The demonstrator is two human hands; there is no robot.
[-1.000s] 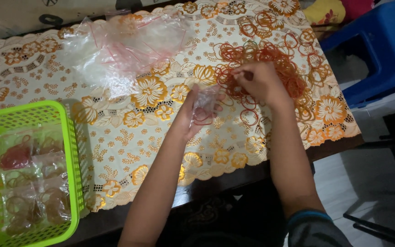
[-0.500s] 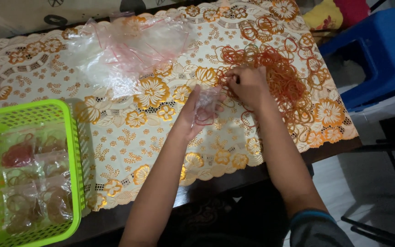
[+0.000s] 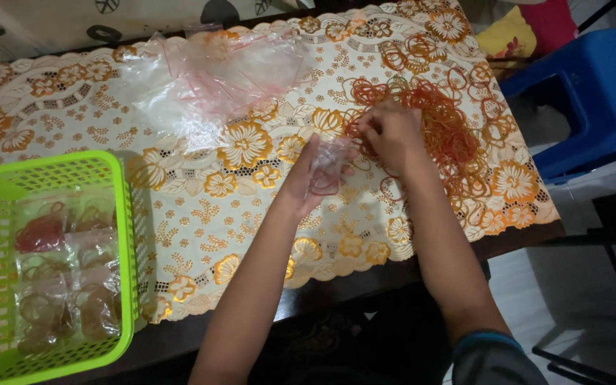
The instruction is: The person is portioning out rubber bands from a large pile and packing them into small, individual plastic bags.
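Holding a small clear plastic bag (image 3: 328,170) upright just above the tabletop (image 3: 201,207), the left hand (image 3: 306,182) is curled round it with thumb and fingers pinching its sides, so that its mouth is turned toward the right hand (image 3: 392,132). That hand is laid with fingers bunched on the near edge of a loose pile of red and orange rubber bands (image 3: 447,132), though what is pinched under it cannot be told. Filled bags of bands are kept in a green basket (image 3: 51,171) well apart at the left, and spare empty bags (image 3: 208,78) are heaped beyond.
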